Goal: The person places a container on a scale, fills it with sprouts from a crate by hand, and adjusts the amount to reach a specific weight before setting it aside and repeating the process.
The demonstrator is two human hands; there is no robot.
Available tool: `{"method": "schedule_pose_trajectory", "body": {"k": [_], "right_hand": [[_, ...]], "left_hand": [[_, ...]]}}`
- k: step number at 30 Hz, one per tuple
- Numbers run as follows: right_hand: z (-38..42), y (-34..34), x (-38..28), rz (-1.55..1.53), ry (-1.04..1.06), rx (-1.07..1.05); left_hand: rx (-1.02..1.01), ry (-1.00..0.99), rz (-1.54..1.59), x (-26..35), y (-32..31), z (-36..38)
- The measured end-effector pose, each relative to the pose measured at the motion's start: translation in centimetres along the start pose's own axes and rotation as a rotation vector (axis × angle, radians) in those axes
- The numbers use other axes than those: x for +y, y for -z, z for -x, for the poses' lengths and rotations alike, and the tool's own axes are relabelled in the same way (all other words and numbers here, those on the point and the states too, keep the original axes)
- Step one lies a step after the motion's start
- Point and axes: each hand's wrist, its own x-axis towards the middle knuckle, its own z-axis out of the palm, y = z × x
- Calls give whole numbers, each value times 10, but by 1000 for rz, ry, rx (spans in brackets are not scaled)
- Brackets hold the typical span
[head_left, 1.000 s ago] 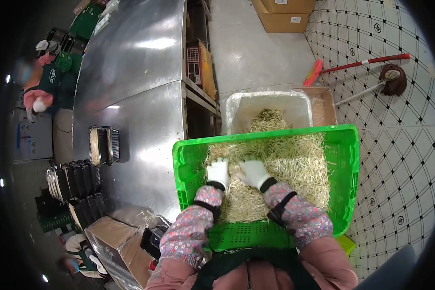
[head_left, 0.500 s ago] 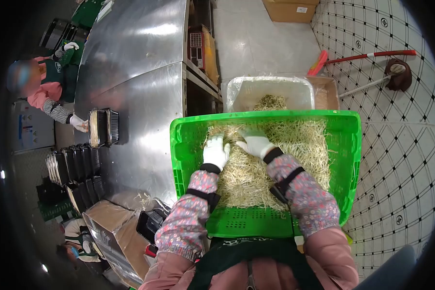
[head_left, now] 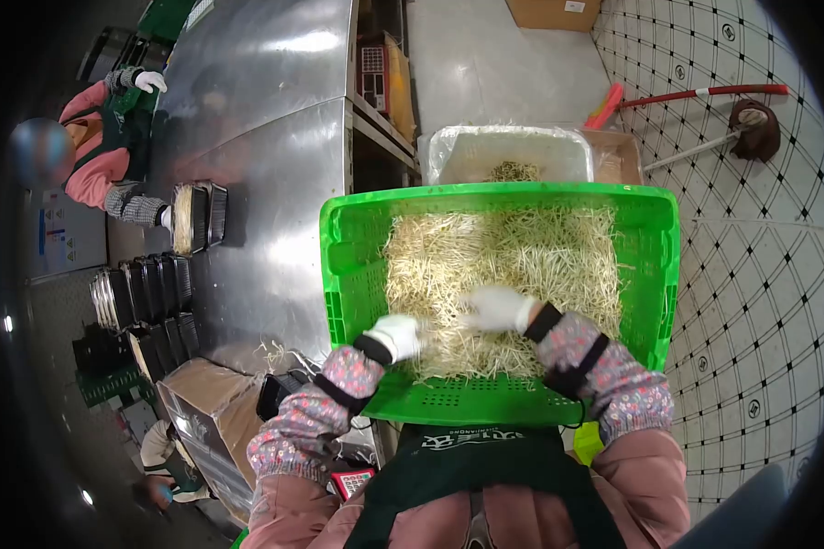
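A large green plastic crate [head_left: 499,194] in front of me holds a thick layer of pale bean sprouts [head_left: 558,256]. My left hand [head_left: 395,339], in a white glove, is low over the sprouts near the crate's left front, its fingers smeared by motion. Gloved in white too, my right hand [head_left: 499,309] is over the middle of the sprouts and points left, with blurred fingers. Whether either hand holds any sprouts I cannot tell.
Left of the crate runs a steel table [head_left: 275,210] bearing black trays [head_left: 146,284] of sprouts. A co-worker [head_left: 101,151] stands across it, one hand at a tray [head_left: 192,218]. Beyond the crate sits a plastic-lined tub [head_left: 513,151]. A cardboard box [head_left: 215,403] stands at lower left.
Both hands have drawn back toward me from the far part of the sprouts, the left one also slightly left. The crate appears slightly higher in view. The co-worker's upper hand has shifted.
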Motion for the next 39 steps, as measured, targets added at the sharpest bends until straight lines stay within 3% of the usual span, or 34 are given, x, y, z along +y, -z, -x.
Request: {"method": "schedule_pose_trajectory", "body": {"k": [1,2,3,4,5,7,8,10,12,13,14,15,18,19,22,23,24,26,30,31,32,35,37,39], "right_hand": [[-17,4,10,-69,96,263],[-39,0,21,-137,194,525],[-53,-2,23,31,121,628],[-63,-3,25,201,46,732],[-64,-15,27,112,7,710],[-43,-48,18,322,19,545],[-32,-68,17,409,93,545],[1,-94,13,362,212,291],[22,-117,12,433,168,226],[23,-120,12,543,164,383],[24,-122,12,653,158,541],[23,-117,10,654,156,541],[7,-104,7,720,192,646],[-9,-107,14,586,194,613],[-35,-90,33,383,150,494],[-32,-76,35,342,121,495],[-24,-68,32,304,92,494],[-9,-60,19,379,69,534],[-14,-94,0,641,-31,572],[-14,-99,-5,614,-48,438],[-15,-104,-5,613,-48,437],[-28,-113,4,742,-7,615],[-32,-108,8,700,-2,655],[-39,-104,14,660,10,692]], "left_hand": [[425,-123,188,-26,-29,-31],[655,-127,201,-23,-25,-45],[715,-153,136,-32,-29,-64],[566,11,19,-29,-37,-71],[409,33,39,-30,-49,-75],[169,79,-23,-18,-69,-59],[-22,43,40,-12,-65,-42],[-188,-89,42,-18,-85,-22],[-184,-9,95,-20,-97,-16],[-183,-9,95,-19,-99,-13],[33,-47,-36,-16,-102,-12],[250,-86,-168,-13,-104,-13],[172,8,-144,-6,-100,-31],[81,38,-41,-3,-90,-39],[70,73,133,-15,-68,-50],[325,53,166,-12,-61,-38],[394,8,106,-30,-70,-51],[259,79,61,-32,-59,-45],[361,81,-47,-17,-82,-36],[214,128,-109,-5,-76,-32],[67,174,-171,3,-72,-30],[67,205,-177,3,-76,-47],[211,170,-250,-6,-85,-58],[207,179,-161,-17,-87,-70]]}}
